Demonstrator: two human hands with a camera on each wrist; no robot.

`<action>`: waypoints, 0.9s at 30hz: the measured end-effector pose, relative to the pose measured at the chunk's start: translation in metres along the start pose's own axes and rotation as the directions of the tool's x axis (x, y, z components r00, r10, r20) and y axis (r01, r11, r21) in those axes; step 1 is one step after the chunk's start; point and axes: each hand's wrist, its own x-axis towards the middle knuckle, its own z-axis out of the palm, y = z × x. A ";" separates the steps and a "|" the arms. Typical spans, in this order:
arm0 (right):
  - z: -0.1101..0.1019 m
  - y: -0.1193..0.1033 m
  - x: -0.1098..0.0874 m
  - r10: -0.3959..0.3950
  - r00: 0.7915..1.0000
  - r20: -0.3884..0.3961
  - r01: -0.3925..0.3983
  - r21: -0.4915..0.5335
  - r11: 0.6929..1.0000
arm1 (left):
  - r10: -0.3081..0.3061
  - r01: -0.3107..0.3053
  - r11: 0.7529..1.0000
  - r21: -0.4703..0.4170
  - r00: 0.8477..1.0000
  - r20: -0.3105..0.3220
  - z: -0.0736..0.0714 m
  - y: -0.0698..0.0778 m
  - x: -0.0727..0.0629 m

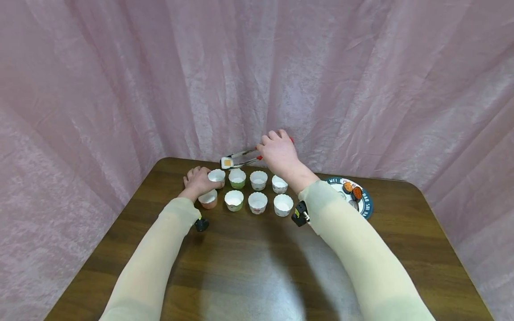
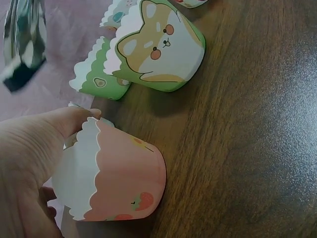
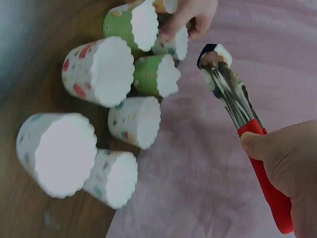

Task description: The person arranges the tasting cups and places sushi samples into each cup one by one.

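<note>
Eight cups point(image 1: 258, 203) stand on the desk point(image 1: 249, 267). Left hand point(image 1: 196, 182) pinches a white cup point(image 1: 217, 177), a pink cup point(image 1: 208, 200) beside its fingers; right hand point(image 1: 279, 154) grips tongs point(image 3: 252, 127), their tips holding a white piece point(image 1: 227, 163) left of its fingers.

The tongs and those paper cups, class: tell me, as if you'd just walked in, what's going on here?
A person's right hand holds red-handled tongs, with a small white piece with an orange centre between their tips, held up behind the cups. The left hand holds the back-left cup. The eight paper cups stand in two rows of four. To their right, a plate, partly hidden by the right arm, bears more small pieces.
</note>
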 end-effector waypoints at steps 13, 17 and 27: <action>0.008 -0.036 0.032 -0.013 0.998 0.053 0.016 -0.050 0.999 | -0.004 0.003 1.000 0.027 1.000 0.021 0.007 0.008 0.002; 0.011 -0.037 0.033 -0.018 0.999 0.047 0.021 -0.064 0.998 | -0.011 0.010 1.000 0.027 1.000 0.027 0.007 0.011 0.001; 0.005 -0.045 0.039 -0.034 0.990 0.139 0.050 -0.112 0.992 | -0.005 0.004 0.999 0.039 1.000 0.025 0.006 0.011 0.000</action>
